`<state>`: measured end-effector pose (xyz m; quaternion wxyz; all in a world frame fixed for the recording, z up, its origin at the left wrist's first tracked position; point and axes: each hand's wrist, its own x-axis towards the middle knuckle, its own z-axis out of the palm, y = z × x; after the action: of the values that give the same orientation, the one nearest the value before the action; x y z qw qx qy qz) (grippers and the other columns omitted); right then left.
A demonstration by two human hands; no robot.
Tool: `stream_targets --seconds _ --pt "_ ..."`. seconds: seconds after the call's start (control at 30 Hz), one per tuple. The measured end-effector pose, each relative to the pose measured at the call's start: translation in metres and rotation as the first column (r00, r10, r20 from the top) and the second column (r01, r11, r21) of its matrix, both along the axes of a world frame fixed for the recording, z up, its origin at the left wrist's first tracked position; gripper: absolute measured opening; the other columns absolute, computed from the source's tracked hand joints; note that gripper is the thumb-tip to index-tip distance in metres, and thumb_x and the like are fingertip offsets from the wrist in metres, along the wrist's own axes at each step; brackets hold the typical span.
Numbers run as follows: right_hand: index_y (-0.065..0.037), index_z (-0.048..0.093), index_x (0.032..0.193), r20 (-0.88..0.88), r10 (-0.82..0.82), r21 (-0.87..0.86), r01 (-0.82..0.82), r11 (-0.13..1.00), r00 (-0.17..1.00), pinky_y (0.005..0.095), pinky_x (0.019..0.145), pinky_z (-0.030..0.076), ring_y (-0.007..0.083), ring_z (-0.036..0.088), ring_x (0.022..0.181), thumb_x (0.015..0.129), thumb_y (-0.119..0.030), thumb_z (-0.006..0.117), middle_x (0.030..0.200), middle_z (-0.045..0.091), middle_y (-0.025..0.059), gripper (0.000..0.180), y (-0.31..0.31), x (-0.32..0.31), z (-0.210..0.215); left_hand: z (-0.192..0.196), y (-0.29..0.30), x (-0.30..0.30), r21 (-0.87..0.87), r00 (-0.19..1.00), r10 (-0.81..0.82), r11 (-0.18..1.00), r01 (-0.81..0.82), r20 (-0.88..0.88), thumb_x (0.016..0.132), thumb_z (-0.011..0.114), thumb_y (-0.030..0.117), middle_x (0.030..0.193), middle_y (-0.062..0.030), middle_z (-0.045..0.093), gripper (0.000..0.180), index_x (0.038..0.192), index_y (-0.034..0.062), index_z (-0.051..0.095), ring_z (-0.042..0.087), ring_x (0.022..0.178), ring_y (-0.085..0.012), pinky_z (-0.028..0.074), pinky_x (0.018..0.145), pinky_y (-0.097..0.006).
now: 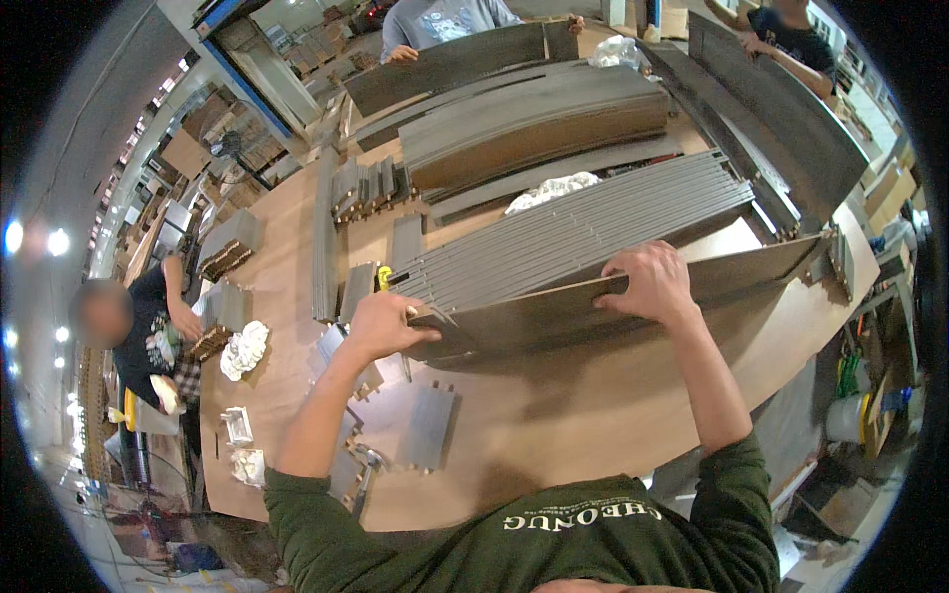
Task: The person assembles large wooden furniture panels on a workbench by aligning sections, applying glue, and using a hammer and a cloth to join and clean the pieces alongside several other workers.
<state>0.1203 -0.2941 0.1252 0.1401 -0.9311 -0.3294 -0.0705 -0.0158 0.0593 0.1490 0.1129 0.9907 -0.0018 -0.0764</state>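
A long dark board (554, 321) stands on its edge across the table in front of me. At its left end my left hand (378, 328) is closed around a corner, where a short end piece seems to meet the board. My right hand (650, 284) grips the upper edge near the middle, thumb on the near face and fingers over the far side, partly hidden. Just behind the board lies a row of narrow grey slats (583, 232). Nearer me, left of centre, are a small grey panel (430, 425) with wooden dowels along its edges and a hammer (368, 472).
Stacked grey panels (534, 124) fill the table's far side, beside white cloths (554, 191). A yellow tool (385, 277) lies past my left hand. People work at the left, far side and far right; two hold large dark boards (455, 69). Small grey pieces (366, 188) form piles.
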Motion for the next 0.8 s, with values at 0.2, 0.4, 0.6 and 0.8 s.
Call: stream_targets --seconds 0.2,0.4,0.6,0.8 --pt "-0.016 0.073 0.083 -0.004 0.016 0.031 -0.016 0.999 1.000 0.0346 0.087 0.046 0.0212 0.064 0.087 0.053 -0.039 0.084 0.084 0.070 0.0016 0.039 0.000 0.001 -0.005 0.003 0.002 0.003 -0.095 0.999 -0.010 0.995 0.007 -0.040 0.068 0.077 0.039 0.069 -0.0112 0.065 0.031 0.088 0.0158 0.071 0.062 0.067 -0.0304 0.049 0.063 -0.037" --pt "-0.016 0.071 0.082 -0.011 0.045 0.103 -0.044 0.994 0.999 0.0361 0.092 0.044 0.0206 0.063 0.089 0.054 -0.036 0.083 0.085 0.069 0.0015 0.037 -0.003 0.002 -0.009 0.007 0.015 0.004 -0.073 0.944 -0.046 0.997 0.023 -0.328 0.071 0.075 0.037 0.076 -0.0134 0.065 0.029 0.082 0.0112 0.068 0.062 0.075 -0.0342 0.049 0.067 -0.039" --pt "-0.014 0.070 0.081 0.044 0.088 0.136 -0.093 0.986 0.995 0.0364 0.092 0.044 0.0215 0.063 0.086 0.054 -0.034 0.082 0.085 0.068 0.0018 0.036 -0.007 0.002 -0.012 0.006 0.006 0.008 0.086 0.924 -0.102 0.986 0.143 -0.369 0.070 0.073 0.041 0.077 -0.0148 0.066 0.034 0.074 0.0082 0.065 0.062 0.079 -0.0354 0.050 0.068 -0.043" --pt "-0.012 0.069 0.070 0.033 0.058 0.131 -0.062 0.989 0.998 0.0345 0.088 0.047 0.0210 0.063 0.077 0.056 -0.034 0.081 0.072 0.066 0.0018 0.029 -0.004 0.008 -0.015 0.004 0.008 0.013 0.151 0.924 -0.161 0.963 0.224 -0.346 0.070 0.070 0.036 0.080 -0.0151 0.065 0.026 0.086 0.0148 0.069 0.061 0.083 -0.0364 0.049 0.072 -0.044"
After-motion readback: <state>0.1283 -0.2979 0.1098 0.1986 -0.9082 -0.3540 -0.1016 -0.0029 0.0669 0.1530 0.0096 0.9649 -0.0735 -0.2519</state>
